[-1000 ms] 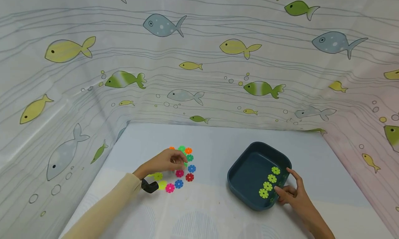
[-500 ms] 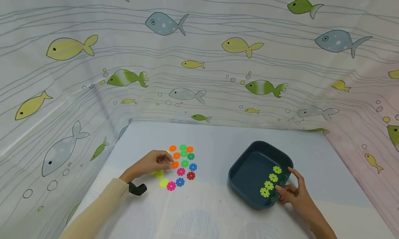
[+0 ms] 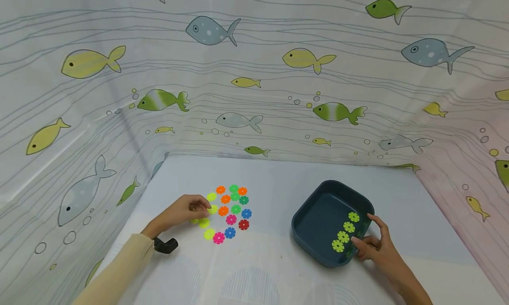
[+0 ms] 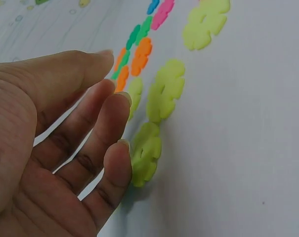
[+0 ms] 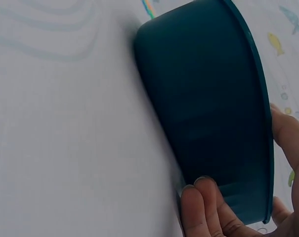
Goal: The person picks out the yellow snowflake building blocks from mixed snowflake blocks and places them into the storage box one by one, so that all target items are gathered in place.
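Observation:
My left hand (image 3: pixel 180 213) hovers by the flower-shaped plastic discs on the left of the table, fingers loosely bent, nothing between them. In the left wrist view its fingertips come right beside a yellow-green disc (image 4: pixel 147 155); another yellow disc (image 4: pixel 166 90) lies just beyond. Orange discs (image 3: pixel 223 211), green discs (image 3: pixel 236 209), pink discs (image 3: pixel 218 238), blue discs (image 3: pixel 246 213) and one red disc (image 3: pixel 244 224) fill out the cluster. On the right, my right hand (image 3: pixel 379 249) grips the near right side of a dark teal tub (image 3: pixel 318 221). Several yellow-green discs (image 3: pixel 343 237) lie in a row inside it.
A white table (image 3: pixel 270 252) carries everything, with fish-printed sheeting (image 3: pixel 246 106) rising behind and at both sides. A black strap-like piece (image 3: pixel 165 245) sits at the left wrist. White tabletop separates the disc cluster from the tub.
My left hand has drawn back leftward from the middle of the cluster to the yellow discs, uncovering orange and green ones. The right hand and the tub keep their place.

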`<state>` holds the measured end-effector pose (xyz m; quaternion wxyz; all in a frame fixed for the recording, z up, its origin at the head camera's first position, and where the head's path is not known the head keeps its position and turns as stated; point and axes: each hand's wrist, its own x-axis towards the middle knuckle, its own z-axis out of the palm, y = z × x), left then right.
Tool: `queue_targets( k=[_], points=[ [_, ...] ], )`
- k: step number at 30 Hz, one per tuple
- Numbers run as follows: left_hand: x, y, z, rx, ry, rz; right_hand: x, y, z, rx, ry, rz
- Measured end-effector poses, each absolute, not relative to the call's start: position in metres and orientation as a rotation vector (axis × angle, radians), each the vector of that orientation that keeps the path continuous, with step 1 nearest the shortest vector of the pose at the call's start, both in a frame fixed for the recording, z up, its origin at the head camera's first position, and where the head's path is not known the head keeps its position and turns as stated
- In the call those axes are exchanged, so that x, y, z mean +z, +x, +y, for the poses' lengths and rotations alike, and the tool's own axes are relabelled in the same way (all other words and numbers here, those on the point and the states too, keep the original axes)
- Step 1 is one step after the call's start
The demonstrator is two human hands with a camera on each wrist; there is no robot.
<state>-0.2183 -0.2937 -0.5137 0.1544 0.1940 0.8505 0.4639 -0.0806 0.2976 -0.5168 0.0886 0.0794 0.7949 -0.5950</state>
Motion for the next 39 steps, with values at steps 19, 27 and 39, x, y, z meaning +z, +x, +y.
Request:
queue_targets(
  k=[19,27,39],
  points=[
    [-0.514,-0.212,-0.314,1.309,0.471,2.478,-0.510,-0.080,0.300,-1.712,0.227,2.356],
    [-0.516,-0.212,-0.323,1.264,0.577,2.438,-0.513,-0.079,0.301,-1.740,0.211,2.355],
    [-0.512,-0.210,-0.323,1.142,0.627,2.533,-0.516,-0.080,0.300,-1.742,0.221,2.364]
  ],
)
